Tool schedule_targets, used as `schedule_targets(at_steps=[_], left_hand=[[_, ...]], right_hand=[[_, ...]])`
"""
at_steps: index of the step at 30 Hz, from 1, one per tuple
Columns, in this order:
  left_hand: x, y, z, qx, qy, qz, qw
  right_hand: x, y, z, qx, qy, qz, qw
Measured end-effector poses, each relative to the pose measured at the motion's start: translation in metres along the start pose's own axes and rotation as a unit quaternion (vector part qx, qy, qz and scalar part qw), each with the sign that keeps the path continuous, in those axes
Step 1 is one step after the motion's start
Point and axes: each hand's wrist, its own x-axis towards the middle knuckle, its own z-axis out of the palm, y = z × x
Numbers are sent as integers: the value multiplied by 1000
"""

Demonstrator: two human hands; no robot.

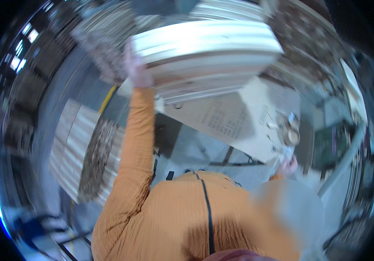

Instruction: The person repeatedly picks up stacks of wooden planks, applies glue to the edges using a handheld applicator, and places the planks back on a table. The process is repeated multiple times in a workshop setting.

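Observation:
My left arm reaches far forward, and my left hand (139,73) lies against the left end of a thick stack of pale wooden boards (208,58). Its fingers look stretched along the end, though the picture is blurred. The stack rests across the far part of a light-coloured tabletop (221,117) with rows of handwriting on it. At the table's near right corner is my right hand (288,166), its fingers curled. Something whitish shows beside those fingers, too smeared to name. A round, brownish container (290,135) and several small items lie just beyond it.
More wood stacks stand beyond the table, and another board pile (76,148) lies at the left. A yellow strip (107,100) shows near that pile. At the right are a dark green surface (329,148) and a slanting grey beam (343,158). A blurred round shape covers the lower right.

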Motion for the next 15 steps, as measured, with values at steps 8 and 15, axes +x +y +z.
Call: schedule_targets(at_steps=[8,15], left_hand=[[-76,72,-7,-21,116,-90,989],[-150,87,-40,29,125,-70,989]], right_hand=[[17,-82,35,419,-439,298,737],[58,-151,86,614,-601,337,384]])
